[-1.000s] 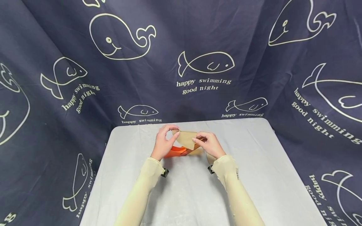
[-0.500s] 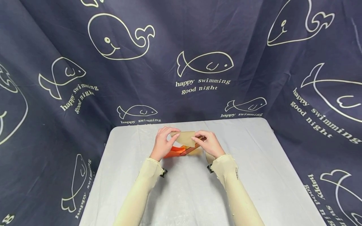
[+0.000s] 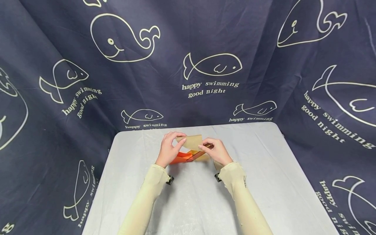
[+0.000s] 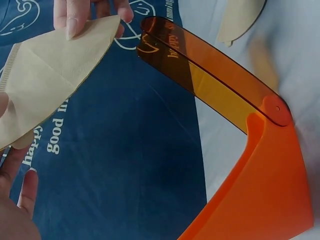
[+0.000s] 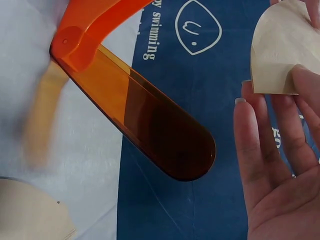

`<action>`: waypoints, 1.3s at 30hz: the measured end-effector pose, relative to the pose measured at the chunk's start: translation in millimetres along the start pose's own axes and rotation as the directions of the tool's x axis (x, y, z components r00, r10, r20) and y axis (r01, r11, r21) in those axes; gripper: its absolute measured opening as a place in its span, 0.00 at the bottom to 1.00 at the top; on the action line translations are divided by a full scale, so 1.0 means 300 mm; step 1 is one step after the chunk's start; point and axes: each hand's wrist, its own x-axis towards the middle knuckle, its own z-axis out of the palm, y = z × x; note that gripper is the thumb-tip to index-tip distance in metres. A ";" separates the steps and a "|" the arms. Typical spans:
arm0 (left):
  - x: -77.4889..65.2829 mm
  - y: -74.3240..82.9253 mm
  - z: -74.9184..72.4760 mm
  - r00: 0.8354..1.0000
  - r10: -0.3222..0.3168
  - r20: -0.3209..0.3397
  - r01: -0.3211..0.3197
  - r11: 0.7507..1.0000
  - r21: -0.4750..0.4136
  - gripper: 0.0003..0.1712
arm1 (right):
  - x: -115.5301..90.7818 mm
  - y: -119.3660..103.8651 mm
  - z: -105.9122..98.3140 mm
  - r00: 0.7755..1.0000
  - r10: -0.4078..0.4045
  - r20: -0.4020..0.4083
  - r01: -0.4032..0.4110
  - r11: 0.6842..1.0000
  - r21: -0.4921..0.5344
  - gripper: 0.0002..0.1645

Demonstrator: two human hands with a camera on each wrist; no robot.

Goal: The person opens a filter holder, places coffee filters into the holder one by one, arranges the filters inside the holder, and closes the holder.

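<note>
A tan paper coffee filter [image 3: 190,142] with a crimped edge is held up between both hands over the far middle of the table. My left hand [image 3: 169,149] pinches its left end between thumb and fingers. At the other end, my right hand [image 3: 218,152] pinches the filter's edge; in the right wrist view its remaining fingers extend beyond the paper. Below the filter lies an orange case [image 4: 265,175] with a see-through amber lid [image 4: 215,85] swung out on its hinge. The left hand partly hides the case in the head view.
Another tan paper filter [image 5: 30,210] lies on the white table [image 3: 194,199], beside the right wrist. Dark blue curtains [image 3: 173,98] with white fish and whale drawings surround the table at the back and sides.
My right hand has moved slightly lower along the filter's right edge, leaving the upper right corner exposed. The filter's lower tip has risen a little. The left hand stays almost still.
</note>
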 end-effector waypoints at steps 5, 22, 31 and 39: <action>0.003 0.003 -0.001 1.000 0.014 0.000 -0.014 1.000 0.003 0.11 | 0.004 -0.002 -0.001 1.000 -0.012 0.019 0.013 0.999 -0.053 0.03; 0.010 -0.011 0.003 0.995 0.092 0.046 -0.097 0.988 0.123 0.12 | 0.000 -0.013 -0.008 0.999 0.016 0.029 -0.014 0.998 -0.065 0.04; 0.006 -0.001 0.000 1.000 -0.020 -0.021 0.020 1.000 -0.002 0.12 | -0.008 0.004 -0.004 0.998 0.065 -0.010 -0.065 0.998 -0.002 0.04; 0.002 0.002 -0.002 0.998 -0.067 0.005 0.067 0.998 -0.004 0.16 | -0.009 0.006 -0.007 0.998 0.056 -0.005 -0.056 0.998 -0.006 0.03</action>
